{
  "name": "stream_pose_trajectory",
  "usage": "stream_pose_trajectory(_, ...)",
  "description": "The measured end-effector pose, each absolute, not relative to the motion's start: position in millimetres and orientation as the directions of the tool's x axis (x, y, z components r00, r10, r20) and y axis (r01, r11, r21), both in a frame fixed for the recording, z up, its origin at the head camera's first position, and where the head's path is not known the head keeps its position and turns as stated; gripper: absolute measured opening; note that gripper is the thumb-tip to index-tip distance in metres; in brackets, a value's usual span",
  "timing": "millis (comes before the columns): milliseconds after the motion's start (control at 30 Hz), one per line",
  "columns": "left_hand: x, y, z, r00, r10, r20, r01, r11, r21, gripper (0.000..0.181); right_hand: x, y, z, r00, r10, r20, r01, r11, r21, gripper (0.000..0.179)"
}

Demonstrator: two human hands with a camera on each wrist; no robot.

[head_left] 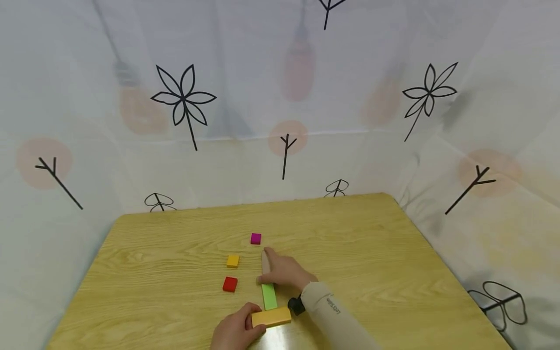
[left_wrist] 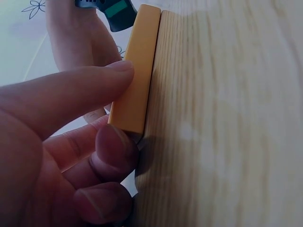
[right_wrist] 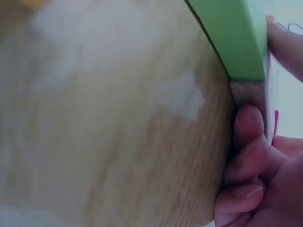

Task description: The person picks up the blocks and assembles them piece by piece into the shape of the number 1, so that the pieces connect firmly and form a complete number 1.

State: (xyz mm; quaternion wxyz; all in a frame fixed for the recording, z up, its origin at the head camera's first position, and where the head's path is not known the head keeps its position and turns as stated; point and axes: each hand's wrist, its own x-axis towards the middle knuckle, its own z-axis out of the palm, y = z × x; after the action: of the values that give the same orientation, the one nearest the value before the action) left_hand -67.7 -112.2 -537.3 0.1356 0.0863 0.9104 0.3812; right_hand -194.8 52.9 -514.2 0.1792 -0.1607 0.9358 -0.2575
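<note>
In the head view, my left hand grips the left end of a long orange-yellow block near the front of the table. The left wrist view has the thumb on one face of this block and fingertips at its end. A light green block runs away from it, its near end at the orange block's far side. Beyond lies a pale beige block, end to end with the green one. My right hand holds the beige block, partly covering it; fingertips press its side in the right wrist view.
Left of the row, a red block and a small yellow block lie on the wooden table. A magenta block sits beyond the right hand's fingertips. Patterned white cloth hangs around the table's back and sides.
</note>
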Motion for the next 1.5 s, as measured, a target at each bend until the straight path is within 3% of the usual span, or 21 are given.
stream_pose_trajectory(667,-70.8,-109.1,-535.7,-0.947,0.265,-0.178,0.061,0.699,0.713,0.04,-193.4,54.8,-512.9,-0.858,-0.438,-0.267,-0.258,0.819,-0.513,0.101)
stream_pose_trajectory(967,-71.8,-114.5,-539.4,-0.925,0.303,-0.23,0.043,0.684,0.728,0.041,-193.1,55.3,-518.8,-0.848,-0.456,-0.269,-0.258,0.8,-0.542,0.1)
stream_pose_trajectory(1500,-69.4,-114.6,-538.2,-0.933,0.3,-0.196,0.073,0.694,0.716,0.041,-192.8,54.5,-517.9,-0.848,-0.457,-0.27,-0.243,0.787,-0.568,0.095)
